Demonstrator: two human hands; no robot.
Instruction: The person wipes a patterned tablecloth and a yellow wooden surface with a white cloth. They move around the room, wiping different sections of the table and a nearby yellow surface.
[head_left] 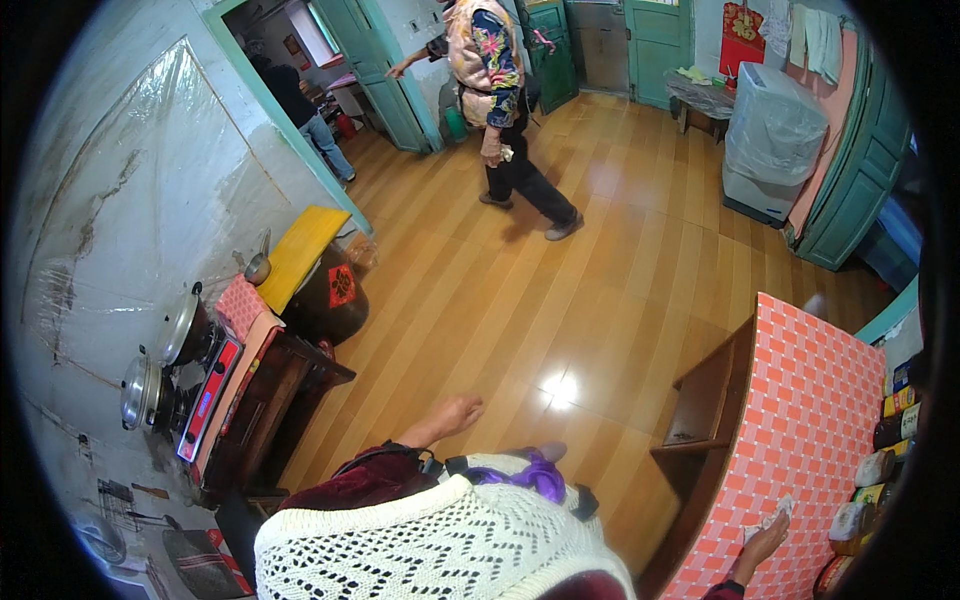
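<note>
The right hand (pixel 766 540) lies at about 5 o'clock, fingers pressed flat onto a small white cloth (pixel 770 520) on a table (pixel 800 420) covered in orange-and-white check. The fingers are laid over the cloth rather than curled round it, so it is held down under them, not clenched. The cloth sits near the table's near edge. Beyond the hand, toward 4 o'clock, bottles and jars (pixel 890 450) stand in a row along the table's far side. An open wooden shelf (pixel 705 400) shows in the table's side toward 3 o'clock of centre.

The left hand (pixel 457 412) hangs just below centre, at about 6 o'clock, free in the air above the shiny wooden floor (pixel 560 280). Its fingers are loosely spread and it holds nothing. Below it are the person's dark red sleeve and white knitted top (pixel 430 545).

At 8 o'clock a low wooden stand (pixel 270 400) against the wall carries a cooker (pixel 205 395) with two lidded steel pots (pixel 160 360). Beside it, toward 9 o'clock, stands a dark jar (pixel 330 295) topped by a yellow board (pixel 300 250).

At 12 o'clock another person (pixel 500 110) in a flowered vest walks across the floor. At 11 o'clock a second person (pixel 300 105) stands in a green-framed doorway. At 2 o'clock stands a white box (pixel 770 140) under clear plastic.
</note>
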